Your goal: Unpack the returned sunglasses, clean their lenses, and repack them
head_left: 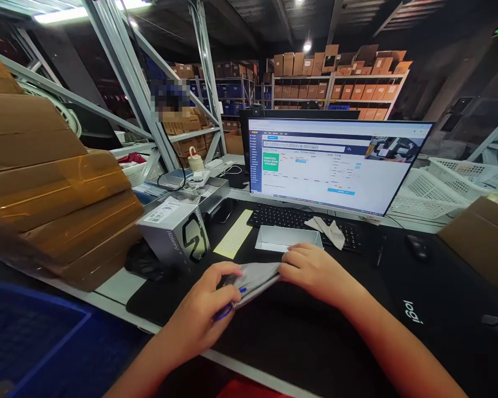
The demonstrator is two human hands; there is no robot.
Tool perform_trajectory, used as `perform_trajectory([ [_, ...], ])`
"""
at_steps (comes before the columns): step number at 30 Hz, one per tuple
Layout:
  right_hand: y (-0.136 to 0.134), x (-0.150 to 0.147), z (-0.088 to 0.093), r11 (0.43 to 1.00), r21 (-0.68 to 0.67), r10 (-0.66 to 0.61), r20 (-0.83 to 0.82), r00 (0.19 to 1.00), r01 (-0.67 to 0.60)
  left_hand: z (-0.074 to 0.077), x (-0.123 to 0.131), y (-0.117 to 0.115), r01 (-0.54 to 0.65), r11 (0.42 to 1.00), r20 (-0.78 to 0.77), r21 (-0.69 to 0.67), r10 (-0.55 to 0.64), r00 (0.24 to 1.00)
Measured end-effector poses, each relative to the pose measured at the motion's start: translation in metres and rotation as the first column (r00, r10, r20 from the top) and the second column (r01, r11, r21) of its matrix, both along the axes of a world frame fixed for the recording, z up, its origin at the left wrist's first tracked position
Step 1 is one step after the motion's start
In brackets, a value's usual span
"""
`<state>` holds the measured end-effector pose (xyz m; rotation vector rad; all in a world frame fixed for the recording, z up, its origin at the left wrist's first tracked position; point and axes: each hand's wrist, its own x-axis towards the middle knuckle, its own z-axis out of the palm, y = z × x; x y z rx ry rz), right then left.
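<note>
**Inspector:** Left end of the bench?

**Clerk:** Taped cardboard boxes (45, 166), stacked at left of frame. Blue plastic crate (29, 337) at lower left, below the bench edge. White basket (136, 174) with red contents behind the boxes, upper left of centre.

**Inspector:** Next along?

**Clerk:** Grey product box (174, 235), upright on the bench, left of centre. Just beside it, a pale yellow pad (234, 234) flat on the black desk mat (315, 342).

**Inspector:** Hands?

**Clerk:** Left hand (201, 315) closed around the left end of a folded grey cloth (257, 282), with a small blue item (236, 293) caught in the same grip, too small to identify. Right hand (315, 271) over the right end, fingers together and lightly curved, thumb out of sight; grip impossible to confirm. Cloth held between both hands, above the mat at lower centre, near a shallow white tray (284, 237).

**Inspector:** Beyond the tray?

**Clerk:** Black keyboard (302, 218) directly behind it, crumpled tissue (330, 232) on the keyboard's right half. Lit monitor (336, 166) above, upper centre.

**Inspector:** Right side?

**Clerk:** Black pen (379, 251) and black mouse (417, 247) on the mat. Stacked white baskets (440, 188) behind, at right of frame. Cardboard box (479, 235) at the far right edge.
</note>
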<state>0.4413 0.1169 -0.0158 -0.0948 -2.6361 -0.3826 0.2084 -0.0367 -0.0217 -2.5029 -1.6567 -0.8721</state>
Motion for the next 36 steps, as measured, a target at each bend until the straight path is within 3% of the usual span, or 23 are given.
perform_trajectory([
  [5,-0.004,-0.008,-0.007,0.999,0.018,0.039,-0.091,0.995,-0.038,-0.013,0.002,-0.007,-0.124,0.989,0.104,0.084,0.115,0.988],
  [8,-0.011,-0.014,-0.016,0.990,-0.097,0.078,-0.196,0.978,-0.098,-0.035,0.013,-0.009,-0.063,0.998,0.165,0.017,0.060,0.984],
  [10,-0.016,-0.017,-0.022,0.975,-0.173,0.098,-0.236,0.967,-0.141,-0.054,0.020,-0.007,-0.053,0.997,0.249,0.053,0.038,0.968],
  [12,-0.020,-0.019,-0.026,0.956,-0.230,0.123,-0.256,0.959,-0.184,-0.071,0.024,-0.002,-0.103,0.987,0.423,0.121,0.043,0.905],
  [15,-0.022,-0.019,-0.028,0.932,-0.297,0.126,-0.272,0.954,-0.208,-0.084,0.023,0.004,-0.188,0.982,0.601,0.012,0.143,0.787],
  [18,-0.023,-0.016,-0.025,0.920,-0.388,-0.043,-0.224,0.974,-0.048,-0.082,0.020,0.008,-0.301,0.951,0.538,-0.074,0.292,0.791],
  [20,-0.025,-0.012,-0.020,0.882,-0.464,-0.188,-0.190,0.963,0.080,-0.077,0.019,0.008,-0.327,0.944,0.512,-0.055,0.308,0.802],
  [22,-0.032,-0.008,-0.014,0.822,-0.561,-0.246,-0.200,0.948,0.095,-0.073,0.020,0.008,-0.310,0.950,0.521,-0.038,0.284,0.805],
  [25,-0.045,-0.006,-0.008,0.745,-0.666,-0.180,-0.271,0.946,-0.049,-0.069,0.022,0.009,-0.282,0.959,0.532,-0.036,0.257,0.807],
  [27,-0.052,-0.007,-0.007,0.729,-0.675,-0.123,-0.291,0.949,-0.112,-0.068,0.023,0.010,-0.276,0.961,0.534,-0.028,0.248,0.809],
  [32,-0.053,-0.013,-0.016,0.692,-0.721,-0.162,-0.220,0.962,-0.048,-0.067,0.024,0.010,-0.237,0.971,0.517,-0.013,0.210,0.830],
  [36,-0.049,-0.015,-0.020,0.727,-0.685,-0.092,-0.151,0.984,-0.037,-0.066,0.025,0.004,-0.189,0.982,0.493,-0.008,0.169,0.854],
])
